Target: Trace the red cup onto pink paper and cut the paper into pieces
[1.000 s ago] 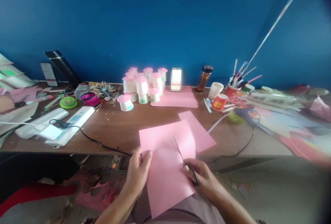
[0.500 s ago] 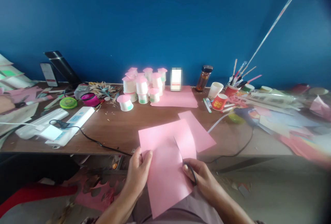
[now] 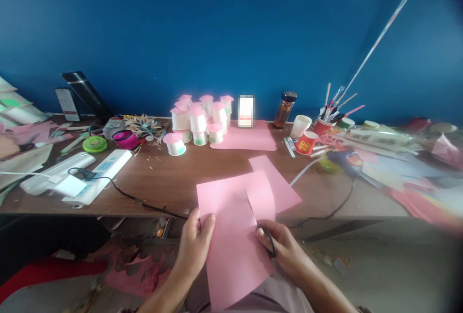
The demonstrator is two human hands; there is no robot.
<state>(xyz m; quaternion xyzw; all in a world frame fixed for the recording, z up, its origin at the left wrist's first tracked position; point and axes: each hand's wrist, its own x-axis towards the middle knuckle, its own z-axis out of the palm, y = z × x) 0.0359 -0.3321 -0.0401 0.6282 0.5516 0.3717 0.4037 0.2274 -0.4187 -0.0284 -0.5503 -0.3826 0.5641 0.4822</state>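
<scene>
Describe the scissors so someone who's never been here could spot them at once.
Find the brown desk below the blue wall. By its near edge, the left hand holds a pink sheet; the right hand holds the scissors against it. Their black, looped handle sets them apart from that sheet.

One head-worn view, close to the near edge of the worktop [image 3: 155,180], faces forward and down, reaching the blue wall [image 3: 202,28].
</scene>
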